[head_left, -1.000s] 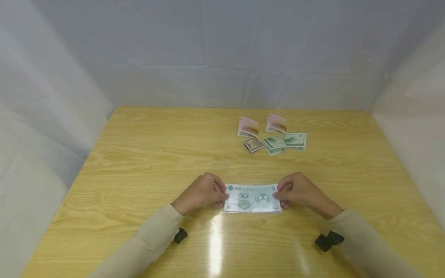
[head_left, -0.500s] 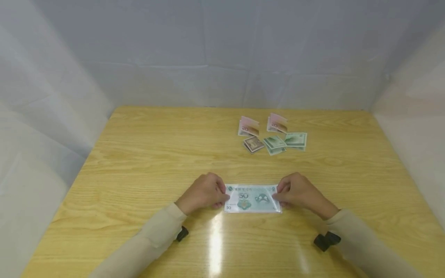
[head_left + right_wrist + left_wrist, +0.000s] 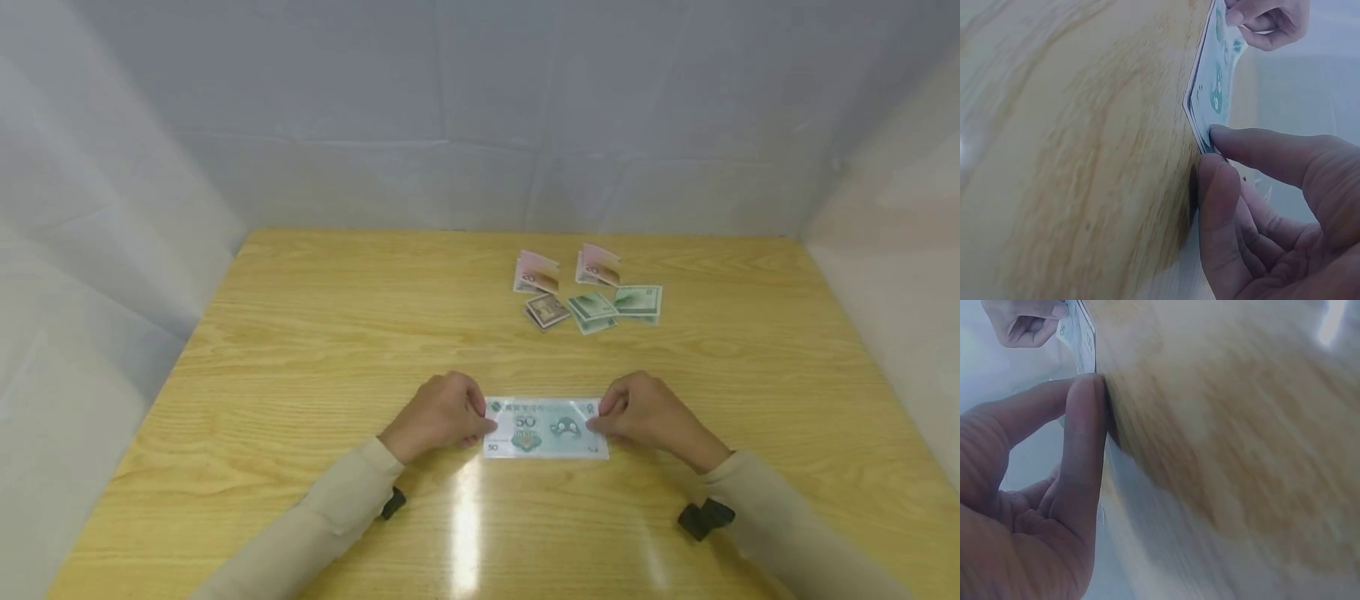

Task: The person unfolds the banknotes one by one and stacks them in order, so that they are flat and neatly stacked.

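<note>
The right hand (image 3: pixel 643 412) has its thumb and forefinger (image 3: pixel 1260 147) closed together on the right end of a pale green paper banknote printed with a "50" (image 3: pixel 544 427); the right wrist view shows the paper caught between the two fingertips, its edge lifted a little off the wood and bent at a shallow angle. The left hand (image 3: pixel 441 412) is curled over the note's left end, and in the left wrist view its forefinger (image 3: pixel 1085 444) presses against the thumb right at the paper's edge, so that end looks pinched too, though the blur there hides the contact itself. The note lies lengthwise between the two hands, printed side up, on the near middle of a light yellow wooden table (image 3: pixel 315 333). Both forearms wear beige sleeves (image 3: pixel 337 500), and a small black piece (image 3: pixel 705 517) shows under the right wrist, another under the left. Well apart from the hands, toward the far right of the table, lies a loose cluster of folded banknotes (image 3: pixel 588 292): two pinkish ones at the back, a brownish one and two greenish ones in front. Pale grey sheeting walls (image 3: pixel 480 117) close in the table on three sides.
</note>
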`<state>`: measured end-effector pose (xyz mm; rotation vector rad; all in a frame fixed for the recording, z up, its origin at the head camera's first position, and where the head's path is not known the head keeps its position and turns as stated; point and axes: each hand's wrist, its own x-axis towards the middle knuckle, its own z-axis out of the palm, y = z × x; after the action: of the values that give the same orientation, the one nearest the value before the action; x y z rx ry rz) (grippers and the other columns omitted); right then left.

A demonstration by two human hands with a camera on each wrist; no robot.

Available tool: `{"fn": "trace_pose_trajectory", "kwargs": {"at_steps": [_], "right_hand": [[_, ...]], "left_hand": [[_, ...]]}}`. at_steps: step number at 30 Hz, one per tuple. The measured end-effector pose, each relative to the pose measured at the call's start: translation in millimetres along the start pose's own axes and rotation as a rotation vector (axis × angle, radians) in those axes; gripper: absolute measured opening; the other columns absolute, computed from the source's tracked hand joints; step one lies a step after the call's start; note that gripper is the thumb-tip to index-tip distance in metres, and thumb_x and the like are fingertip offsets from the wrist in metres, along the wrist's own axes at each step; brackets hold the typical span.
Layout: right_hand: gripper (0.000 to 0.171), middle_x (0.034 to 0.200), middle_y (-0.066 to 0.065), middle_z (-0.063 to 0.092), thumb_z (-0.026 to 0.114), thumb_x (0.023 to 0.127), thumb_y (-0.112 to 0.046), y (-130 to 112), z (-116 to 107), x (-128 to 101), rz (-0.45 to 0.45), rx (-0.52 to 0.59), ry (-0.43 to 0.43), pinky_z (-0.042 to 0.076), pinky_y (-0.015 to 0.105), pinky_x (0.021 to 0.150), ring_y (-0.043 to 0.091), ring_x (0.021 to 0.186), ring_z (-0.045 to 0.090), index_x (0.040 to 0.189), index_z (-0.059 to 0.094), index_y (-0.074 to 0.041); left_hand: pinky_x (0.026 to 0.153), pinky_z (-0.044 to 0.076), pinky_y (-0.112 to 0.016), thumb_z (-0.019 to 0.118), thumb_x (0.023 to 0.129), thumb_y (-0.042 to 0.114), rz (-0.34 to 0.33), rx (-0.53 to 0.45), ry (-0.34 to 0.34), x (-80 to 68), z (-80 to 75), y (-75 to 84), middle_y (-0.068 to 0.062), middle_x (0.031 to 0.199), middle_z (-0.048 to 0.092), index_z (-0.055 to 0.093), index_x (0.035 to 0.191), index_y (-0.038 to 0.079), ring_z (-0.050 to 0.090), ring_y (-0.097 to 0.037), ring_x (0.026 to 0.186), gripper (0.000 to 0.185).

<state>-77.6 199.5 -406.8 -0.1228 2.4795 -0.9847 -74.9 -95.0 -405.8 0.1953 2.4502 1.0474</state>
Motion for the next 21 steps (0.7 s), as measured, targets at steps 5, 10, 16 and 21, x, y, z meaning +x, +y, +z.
{"fn": "trace_pose_trajectory", "kwargs": {"at_steps": [5,10,16,21], "right_hand": [[0.021,0.072,0.005,0.065,0.085,0.081,-0.019,2.5,-0.3,0.3,0.0,0.005,0.009,0.051,0.028,0.053,0.016,0.06,0.058,0.083,0.07,-0.005],[0.022,0.075,0.004,0.064,0.086,0.081,-0.021,4.2,0.0,1.0,-0.002,-0.008,0.022,0.049,0.027,0.053,0.016,0.063,0.056,0.082,0.071,-0.006],[0.023,0.077,0.004,0.064,0.084,0.083,-0.026,5.9,-1.5,1.7,-0.003,-0.023,0.034,0.049,0.027,0.055,0.017,0.066,0.056,0.084,0.071,-0.007],[0.023,0.079,0.004,0.064,0.081,0.086,-0.029,7.8,-5.7,2.7,-0.033,-0.038,0.051,0.049,0.028,0.057,0.018,0.069,0.056,0.086,0.072,-0.008]], "left_hand": [[0.051,0.055,-0.025,0.085,0.081,0.014,-0.005,0.001,0.002,1.7,0.3,-0.8,-0.001,0.067,0.067,0.064,0.091,0.003,0.065,-0.014,0.056,0.026],[0.051,0.055,-0.026,0.086,0.082,0.014,0.0,0.009,0.005,2.6,0.6,-1.7,-0.001,0.067,0.067,0.062,0.106,-0.001,0.065,-0.014,0.055,0.037],[0.05,0.056,-0.028,0.085,0.082,0.012,0.019,-0.009,-0.005,2.4,-0.8,-0.4,-0.001,0.067,0.067,0.059,0.115,-0.002,0.066,-0.016,0.056,0.043],[0.048,0.055,-0.027,0.083,0.084,0.013,0.048,0.012,0.004,3.4,-4.5,2.1,-0.002,0.067,0.066,0.061,0.11,0.001,0.064,-0.017,0.055,0.036]]}}
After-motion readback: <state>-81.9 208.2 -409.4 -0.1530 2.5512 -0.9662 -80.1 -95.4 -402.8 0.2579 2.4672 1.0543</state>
